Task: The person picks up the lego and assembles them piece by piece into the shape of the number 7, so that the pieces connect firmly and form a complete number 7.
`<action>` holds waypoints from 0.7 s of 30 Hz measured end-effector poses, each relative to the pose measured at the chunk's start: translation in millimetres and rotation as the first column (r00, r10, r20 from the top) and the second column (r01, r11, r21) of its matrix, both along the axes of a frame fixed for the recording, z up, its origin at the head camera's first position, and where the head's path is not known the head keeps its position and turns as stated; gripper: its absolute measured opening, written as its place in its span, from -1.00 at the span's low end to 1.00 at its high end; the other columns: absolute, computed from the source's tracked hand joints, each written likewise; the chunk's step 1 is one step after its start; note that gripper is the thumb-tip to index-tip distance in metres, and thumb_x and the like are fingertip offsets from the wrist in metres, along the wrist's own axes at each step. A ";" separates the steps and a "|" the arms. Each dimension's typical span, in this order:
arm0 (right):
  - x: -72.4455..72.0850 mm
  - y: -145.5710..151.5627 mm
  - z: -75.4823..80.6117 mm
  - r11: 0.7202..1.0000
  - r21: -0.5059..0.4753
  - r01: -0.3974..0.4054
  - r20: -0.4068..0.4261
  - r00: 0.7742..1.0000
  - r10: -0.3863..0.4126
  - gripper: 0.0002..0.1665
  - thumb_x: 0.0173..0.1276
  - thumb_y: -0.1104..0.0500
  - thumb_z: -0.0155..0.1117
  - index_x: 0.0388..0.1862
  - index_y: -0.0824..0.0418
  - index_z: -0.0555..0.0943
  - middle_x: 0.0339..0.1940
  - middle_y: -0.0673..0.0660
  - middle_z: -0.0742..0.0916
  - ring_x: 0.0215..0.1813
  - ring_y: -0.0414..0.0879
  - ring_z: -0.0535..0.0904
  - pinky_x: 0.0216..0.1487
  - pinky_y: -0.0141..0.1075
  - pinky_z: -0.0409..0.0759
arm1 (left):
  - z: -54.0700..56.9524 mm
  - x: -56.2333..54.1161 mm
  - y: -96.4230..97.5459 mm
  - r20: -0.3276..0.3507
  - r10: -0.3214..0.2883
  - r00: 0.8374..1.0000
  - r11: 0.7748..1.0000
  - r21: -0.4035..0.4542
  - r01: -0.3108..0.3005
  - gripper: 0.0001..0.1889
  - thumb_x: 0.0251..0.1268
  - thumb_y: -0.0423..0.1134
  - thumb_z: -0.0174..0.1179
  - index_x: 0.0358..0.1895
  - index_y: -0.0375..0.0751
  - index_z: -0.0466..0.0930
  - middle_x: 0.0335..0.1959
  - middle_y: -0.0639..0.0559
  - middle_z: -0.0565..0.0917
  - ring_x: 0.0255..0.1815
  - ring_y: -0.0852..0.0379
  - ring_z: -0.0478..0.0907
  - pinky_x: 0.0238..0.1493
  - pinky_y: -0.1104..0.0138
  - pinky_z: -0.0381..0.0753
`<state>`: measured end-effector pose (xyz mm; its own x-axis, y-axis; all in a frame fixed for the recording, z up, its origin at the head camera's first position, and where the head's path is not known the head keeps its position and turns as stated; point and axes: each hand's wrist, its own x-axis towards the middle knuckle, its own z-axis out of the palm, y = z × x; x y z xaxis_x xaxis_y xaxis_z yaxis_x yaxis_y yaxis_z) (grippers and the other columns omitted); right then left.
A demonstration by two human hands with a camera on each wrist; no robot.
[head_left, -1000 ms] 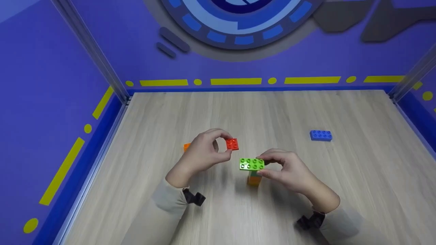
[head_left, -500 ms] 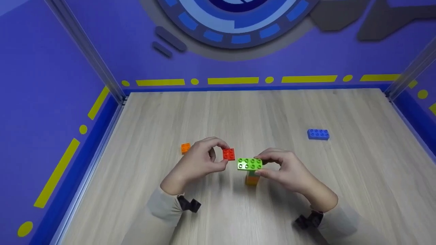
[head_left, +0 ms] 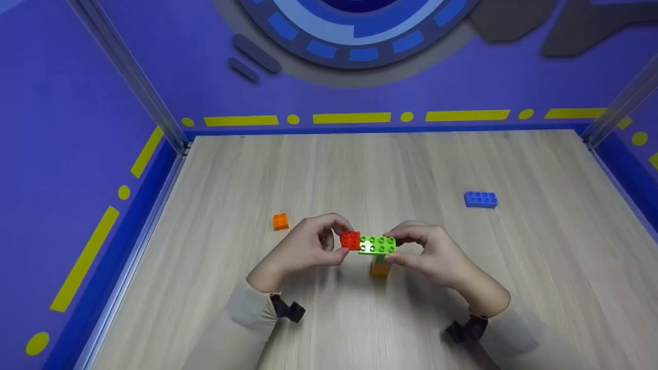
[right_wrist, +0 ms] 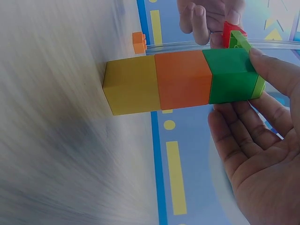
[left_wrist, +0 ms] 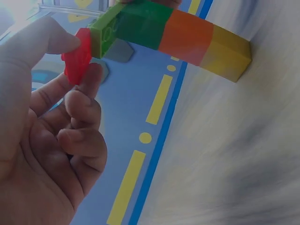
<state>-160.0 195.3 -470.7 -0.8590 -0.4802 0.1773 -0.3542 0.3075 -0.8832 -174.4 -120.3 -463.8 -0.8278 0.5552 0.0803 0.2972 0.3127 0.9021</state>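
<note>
A tower stands upright on the table: a yellow block (right_wrist: 132, 86) at the bottom, an orange block (right_wrist: 183, 79) above it, then a dark green block (right_wrist: 232, 75). A thin light green brick (head_left: 378, 245) lies across the top and juts out to the left. My right hand (head_left: 434, 252) pinches its right end between thumb and fingers. Between thumb and index finger, my left hand (head_left: 308, 246) holds a small red brick (head_left: 350, 240) at the jutting end, slightly above it in the left wrist view (left_wrist: 77, 56). Whether the two bricks touch I cannot tell.
A small orange brick (head_left: 280, 221) lies on the wooden table (head_left: 329, 180) beyond my left hand. Farther back on the right is a blue brick (head_left: 480, 199). Blue panels (head_left: 92, 154) with yellow marks wall the table at the back and sides.
My left hand has brought the red brick nearer and across to the light green brick's left end, uncovering the small orange brick. My right hand keeps its grip at the tower top.
</note>
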 end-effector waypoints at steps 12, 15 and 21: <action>-0.6 0.8 -0.6 1.000 -0.010 -0.015 -0.022 1.000 0.015 -0.64 0.40 0.22 0.71 0.15 0.11 0.88 0.06 0.02 0.90 0.11 -0.18 0.82 0.26 -0.34 0.78 | -10.4 -1.1 3.8 0.021 0.023 1.000 0.997 0.078 -0.024 -0.66 0.30 -0.40 0.45 0.14 -0.22 0.74 -0.12 0.12 0.71 -0.37 0.29 0.42 -0.32 0.47 0.42; -0.4 2.2 -0.9 1.000 -0.008 -0.021 -0.025 0.999 0.021 -0.64 0.41 0.21 0.70 0.16 0.13 0.88 0.07 0.03 0.90 0.11 -0.18 0.82 0.27 -0.34 0.78 | -13.4 -1.3 6.5 0.059 0.038 0.998 0.994 0.101 -0.043 -0.66 0.33 -0.39 0.49 0.14 -0.25 0.76 -0.16 0.16 0.70 -0.39 0.30 0.42 -0.34 0.47 0.43; 0.2 1.5 -1.5 1.000 -0.017 -0.023 -0.022 0.999 0.022 -0.64 0.42 0.22 0.69 0.16 0.14 0.88 0.07 0.04 0.90 0.12 -0.18 0.82 0.27 -0.34 0.78 | -21.2 0.5 11.4 0.145 0.082 0.986 0.981 0.163 -0.105 -0.66 0.33 -0.36 0.59 0.13 -0.28 0.81 -0.23 0.18 0.73 -0.38 0.29 0.46 -0.35 0.48 0.48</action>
<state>-159.8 196.8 -472.2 -0.8438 -0.4961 0.2047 -0.3805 0.2838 -0.8802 -173.9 -108.8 -485.0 -0.8851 0.4629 0.0488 0.1437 0.1721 0.9745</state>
